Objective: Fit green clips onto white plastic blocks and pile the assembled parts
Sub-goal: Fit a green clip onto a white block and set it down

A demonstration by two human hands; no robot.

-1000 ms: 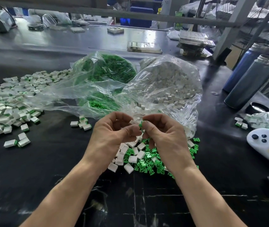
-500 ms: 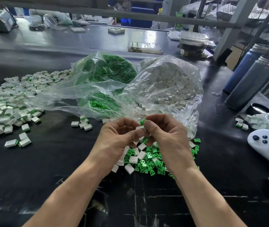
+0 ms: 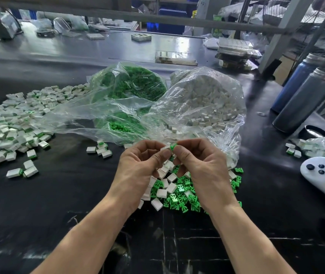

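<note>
Together, the left hand (image 3: 141, 167) pinches a white plastic block (image 3: 165, 148) while the right hand (image 3: 201, 165) pinches a green clip (image 3: 173, 146) against it. Loose blocks and clips (image 3: 179, 189) lie beneath.

green clip (image 3: 173, 146) — white block (image 3: 165, 148), black table (image 3: 68, 186)

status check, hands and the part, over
Left hand pinching a white block; right hand pressing a green clip into it. Clip not fully seated. Nothing in the way.
</note>
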